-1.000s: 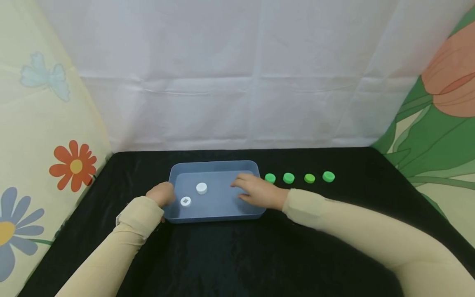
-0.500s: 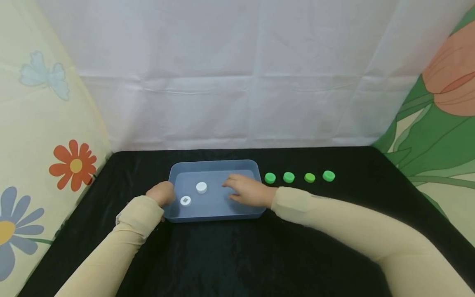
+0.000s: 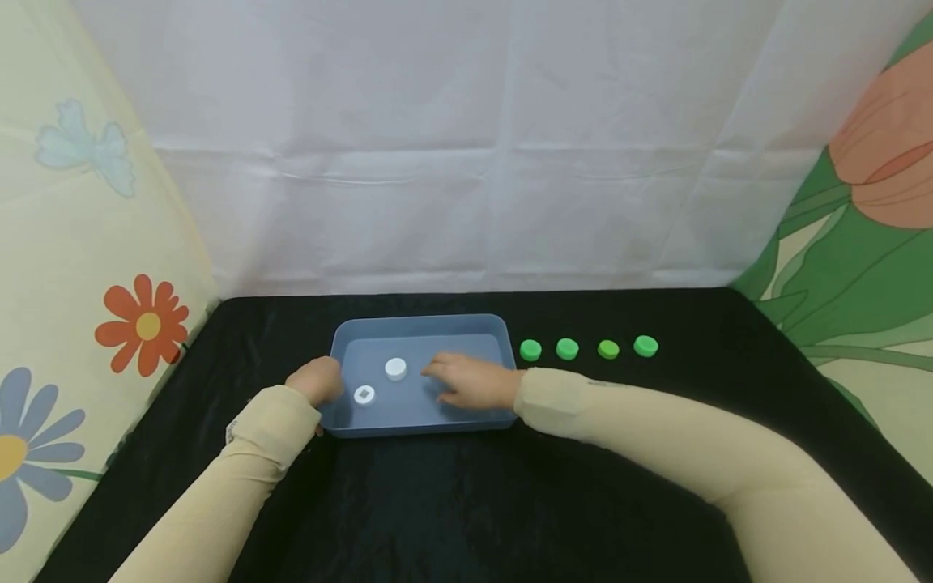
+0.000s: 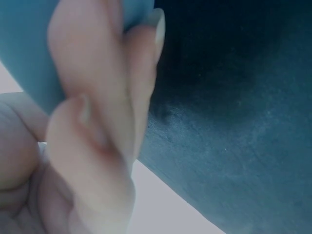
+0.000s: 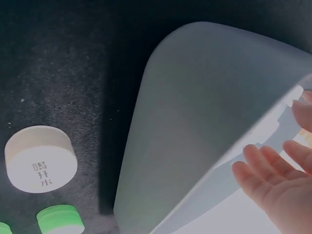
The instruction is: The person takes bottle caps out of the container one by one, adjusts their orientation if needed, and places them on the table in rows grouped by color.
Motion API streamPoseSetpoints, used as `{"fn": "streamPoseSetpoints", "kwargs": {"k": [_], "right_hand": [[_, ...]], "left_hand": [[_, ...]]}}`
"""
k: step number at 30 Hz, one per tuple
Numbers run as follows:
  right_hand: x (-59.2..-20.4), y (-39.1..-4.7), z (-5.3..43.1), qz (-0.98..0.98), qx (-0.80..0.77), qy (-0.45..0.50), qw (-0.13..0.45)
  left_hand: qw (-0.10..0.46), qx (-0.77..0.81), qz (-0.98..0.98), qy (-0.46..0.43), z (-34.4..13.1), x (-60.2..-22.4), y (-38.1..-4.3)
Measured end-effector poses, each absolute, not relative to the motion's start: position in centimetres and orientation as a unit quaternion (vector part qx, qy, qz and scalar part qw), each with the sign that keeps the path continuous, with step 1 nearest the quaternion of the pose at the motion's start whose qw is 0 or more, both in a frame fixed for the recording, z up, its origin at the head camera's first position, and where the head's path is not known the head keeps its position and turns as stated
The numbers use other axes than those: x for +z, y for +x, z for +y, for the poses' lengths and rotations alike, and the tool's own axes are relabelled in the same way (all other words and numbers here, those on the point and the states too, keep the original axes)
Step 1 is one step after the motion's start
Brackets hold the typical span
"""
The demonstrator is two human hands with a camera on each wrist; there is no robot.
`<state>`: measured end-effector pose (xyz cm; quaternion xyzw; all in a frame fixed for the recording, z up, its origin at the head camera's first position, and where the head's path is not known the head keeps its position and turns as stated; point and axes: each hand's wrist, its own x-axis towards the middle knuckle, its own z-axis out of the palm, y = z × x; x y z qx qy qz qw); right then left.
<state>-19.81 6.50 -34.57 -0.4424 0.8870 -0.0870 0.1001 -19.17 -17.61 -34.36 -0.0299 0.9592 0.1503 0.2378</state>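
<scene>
My left hand (image 3: 317, 380) grips the left rim of a shallow blue tray (image 3: 423, 327). In the left wrist view, its curled fingers (image 4: 92, 97) overlap the tray wall (image 4: 22, 53). Two white bottle caps lie inside the tray: a plain-looking cap (image 3: 396, 369) and, nearer the front left corner, a cap with a dark diamond mark (image 3: 364, 395). Over the tray's right half hovers my right hand (image 3: 470, 380), fingers extended loosely towards the plain-looking cap and nothing held. The right wrist view has those fingers (image 5: 263, 170) past the tray's wall.
Several green caps, among them one (image 3: 567, 349), stand in a row right of the tray on black cloth (image 3: 452, 502). The right wrist view shows a white cap with printed characters (image 5: 41, 165) outside the tray, near a green cap (image 5: 60, 219). A white curtain (image 3: 466, 202) hangs behind.
My right hand has moved left across the tray, closer to the plain-looking white cap. My left hand, the tray and the caps have stayed put.
</scene>
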Motion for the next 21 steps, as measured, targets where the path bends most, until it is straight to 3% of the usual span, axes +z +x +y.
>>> {"fn": "streamPoseSetpoints", "kwargs": {"k": [12, 21], "right_hand": [[-35.1, -20.1, 4.8, 0.896, -0.062, -0.418, 0.137], [-34.8, -20.6, 3.4, 0.896, -0.054, -0.409, 0.163]], "left_hand": [[0.211, 0.148, 0.966, -0.011, -17.9, -34.4, -19.1], [0.222, 0.155, 0.962, -0.016, -17.8, -34.3, -19.0]]}}
